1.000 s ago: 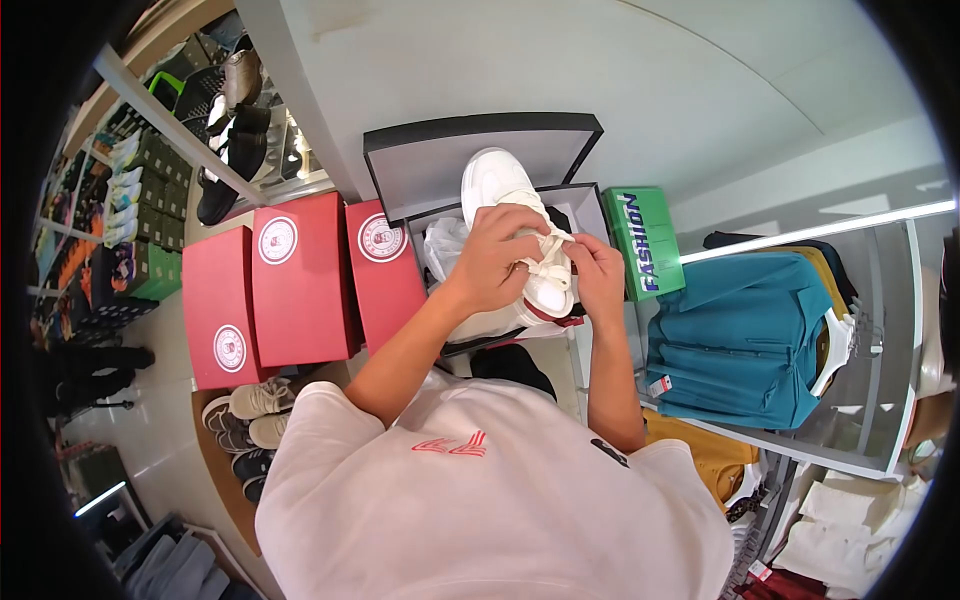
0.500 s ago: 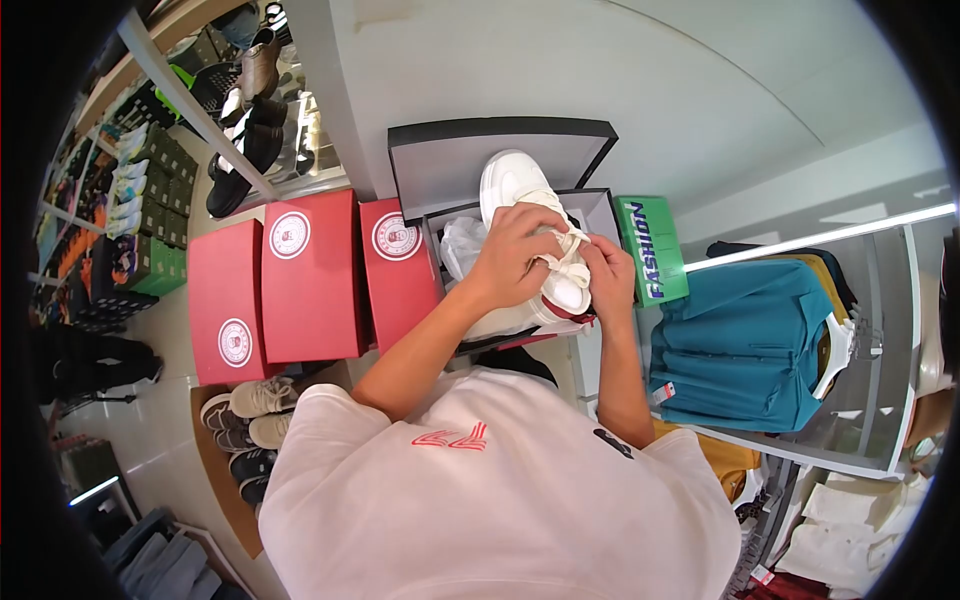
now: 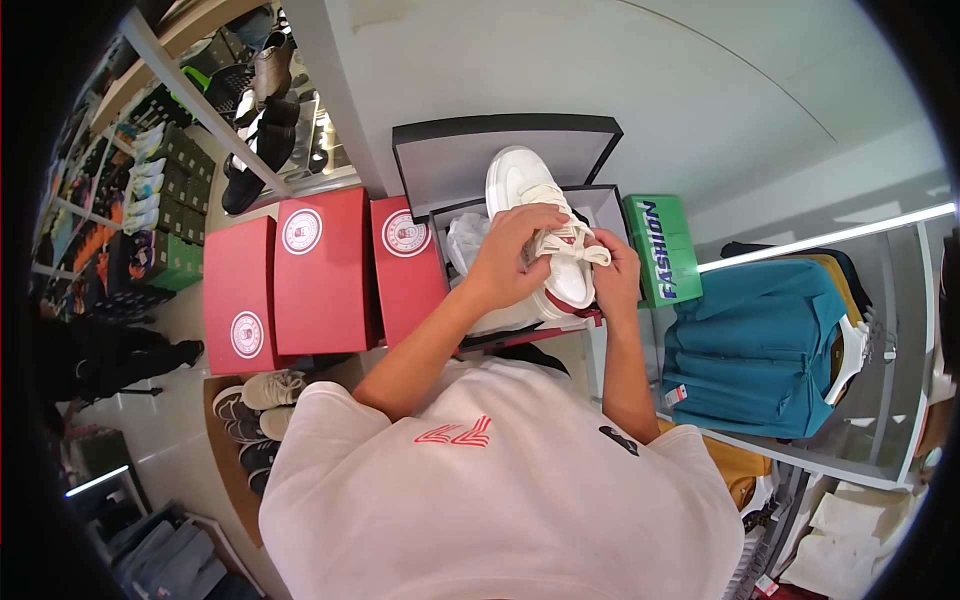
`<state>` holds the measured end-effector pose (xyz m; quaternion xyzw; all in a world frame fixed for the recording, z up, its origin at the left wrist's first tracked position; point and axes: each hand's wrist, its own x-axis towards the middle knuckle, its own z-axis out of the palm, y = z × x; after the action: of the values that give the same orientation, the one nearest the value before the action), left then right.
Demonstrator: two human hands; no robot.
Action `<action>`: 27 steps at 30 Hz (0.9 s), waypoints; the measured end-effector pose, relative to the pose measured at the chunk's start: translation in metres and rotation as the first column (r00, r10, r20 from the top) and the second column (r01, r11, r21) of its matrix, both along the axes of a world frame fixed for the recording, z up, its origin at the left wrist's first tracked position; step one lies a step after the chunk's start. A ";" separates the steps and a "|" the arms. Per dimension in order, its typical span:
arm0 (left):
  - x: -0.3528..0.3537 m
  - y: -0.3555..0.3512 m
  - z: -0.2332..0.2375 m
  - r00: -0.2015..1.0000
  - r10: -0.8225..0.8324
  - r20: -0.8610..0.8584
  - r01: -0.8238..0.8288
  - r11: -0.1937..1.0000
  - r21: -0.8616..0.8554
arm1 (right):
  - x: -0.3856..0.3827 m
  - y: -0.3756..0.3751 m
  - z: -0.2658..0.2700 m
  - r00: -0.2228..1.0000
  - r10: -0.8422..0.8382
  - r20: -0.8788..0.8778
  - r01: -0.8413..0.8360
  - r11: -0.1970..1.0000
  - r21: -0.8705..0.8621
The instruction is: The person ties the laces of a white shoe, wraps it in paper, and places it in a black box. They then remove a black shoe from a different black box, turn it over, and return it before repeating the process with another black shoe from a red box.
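A white sneaker (image 3: 518,176) is held toe-up over an open shoe box (image 3: 602,205), its cream shoelace (image 3: 578,250) tied in a bow near the ankle opening. My left hand (image 3: 512,258) curls over the shoe's left side, its fingers on the laces and its thumb by the left loop. On the other side, my right hand (image 3: 616,270) pinches the right loop of the bow. White paper (image 3: 466,240) lies inside the box, and the grey-lined lid (image 3: 500,150) stands raised behind it. Part of the shoe's heel end is dark red.
Red shoe boxes (image 3: 322,270) stand left of the open box; a green box (image 3: 664,250) is close on the right. A teal shirt (image 3: 750,345) hangs on a rack at right. Several shoes (image 3: 262,405) sit at lower left. A wall (image 3: 650,90) rises behind.
The bow loops spread wider and now show clearly. My left fingers have moved slightly right over the laces, and my right hand has shifted a little right. The view has also shifted slightly.
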<state>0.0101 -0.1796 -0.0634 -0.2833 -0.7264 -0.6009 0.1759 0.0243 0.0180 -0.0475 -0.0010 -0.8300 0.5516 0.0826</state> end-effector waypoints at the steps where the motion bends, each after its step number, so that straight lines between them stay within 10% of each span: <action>1: 0.002 0.000 0.000 1.000 0.009 0.006 -0.009 1.000 0.016 | 0.000 -0.001 0.001 1.000 0.007 0.002 -0.007 1.000 -0.006; 7: 0.017 -0.002 0.006 0.999 0.032 0.029 -0.034 0.998 0.044 | -0.003 0.005 0.005 0.999 0.046 0.017 -0.047 0.999 0.022; 12: 0.014 -0.012 0.002 0.996 -0.089 0.016 0.087 0.990 0.112 | -0.006 0.016 0.023 0.956 0.291 0.038 -0.233 0.829 -0.508; 17: 0.017 -0.004 -0.007 0.997 0.037 0.069 -0.045 0.991 0.122 | -0.004 -0.021 0.030 0.934 0.303 -0.186 -0.287 0.952 0.108; 27: 0.033 0.006 -0.002 0.974 0.207 0.087 -0.212 0.976 0.054 | -0.005 -0.017 0.021 0.923 0.355 -0.150 -0.346 0.935 0.080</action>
<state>0.0430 -0.1734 -0.0659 -0.1748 -0.7397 -0.6123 0.2178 0.0197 0.0006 -0.0269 0.1943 -0.8215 0.5338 0.0498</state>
